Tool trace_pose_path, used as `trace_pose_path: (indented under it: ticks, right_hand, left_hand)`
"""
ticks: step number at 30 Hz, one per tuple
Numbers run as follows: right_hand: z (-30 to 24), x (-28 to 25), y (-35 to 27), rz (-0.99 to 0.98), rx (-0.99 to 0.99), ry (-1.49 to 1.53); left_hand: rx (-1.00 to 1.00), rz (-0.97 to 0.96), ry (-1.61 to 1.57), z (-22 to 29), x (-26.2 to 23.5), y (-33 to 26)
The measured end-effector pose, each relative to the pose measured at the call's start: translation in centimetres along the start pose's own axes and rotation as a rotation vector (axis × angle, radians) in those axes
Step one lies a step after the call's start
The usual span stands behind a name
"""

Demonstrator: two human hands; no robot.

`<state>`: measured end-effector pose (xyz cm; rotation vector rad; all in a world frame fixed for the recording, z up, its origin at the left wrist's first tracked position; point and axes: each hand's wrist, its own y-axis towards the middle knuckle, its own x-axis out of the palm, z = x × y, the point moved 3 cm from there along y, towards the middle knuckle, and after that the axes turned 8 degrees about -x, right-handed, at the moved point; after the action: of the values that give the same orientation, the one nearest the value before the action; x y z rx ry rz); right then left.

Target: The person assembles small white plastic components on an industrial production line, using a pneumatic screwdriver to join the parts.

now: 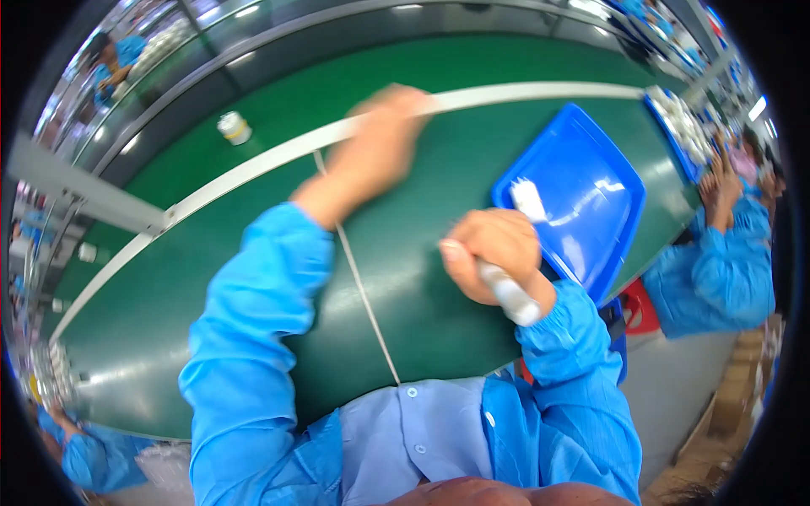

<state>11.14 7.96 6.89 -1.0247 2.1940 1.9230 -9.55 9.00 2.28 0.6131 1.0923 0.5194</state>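
Note:
My right hand (494, 253) is closed around a white brush-like tool (516, 297); its handle sticks out toward my wrist and its white head (529, 201) lies over the near corner of a blue plastic tray (591, 211). The tray rests tilted on the green conveyor belt (253, 278), and nothing else shows in it. My left hand (375, 152) reaches far across the belt to the white dividing strip (506, 94). It is motion-blurred, so I cannot tell whether it holds anything. Both arms wear blue sleeves.
A small white jar (234, 128) stands on the far lane of the belt. A thin white seam line (363, 295) crosses the belt toward me. Another blue tray of white parts (679, 126) sits at the right by a person in blue (726, 253). More workers show at the left edges.

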Motion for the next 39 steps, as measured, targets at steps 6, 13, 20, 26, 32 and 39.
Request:
trace_pose_path:
  ticks: [6, 13, 20, 26, 32, 39]
  right_hand:
    - [-1.0, -1.8, 0.4, -0.029, 0.048, -0.076]
    - [-0.2, -2.9, -0.2, -0.004, 0.051, -0.099]
    - [1.4, -4.5, -0.4, 0.243, 0.239, 0.011]
    - [3.6, -3.2, -1.7, 0.258, 0.378, 0.095]
    - [4.4, -2.1, -2.2, 0.316, 0.666, 0.294]
    - [4.9, -1.8, -1.9, 0.310, 0.739, 0.384]
  left_hand:
    - [0.386, -0.261, -0.415, 10.1, 7.8, 1.9]
    - [0.040, -0.682, -0.507, 9.8, 7.9, 3.2]
    - [0.037, -0.243, -0.345, 6.2, -1.0, 1.6]
    - [-0.047, -0.327, -0.352, 7.1, -2.7, -2.7]
    - [-0.173, -0.274, -0.372, 7.1, -0.9, -5.4]
    - [-0.288, -0.281, -0.518, 7.5, -0.6, -5.6]
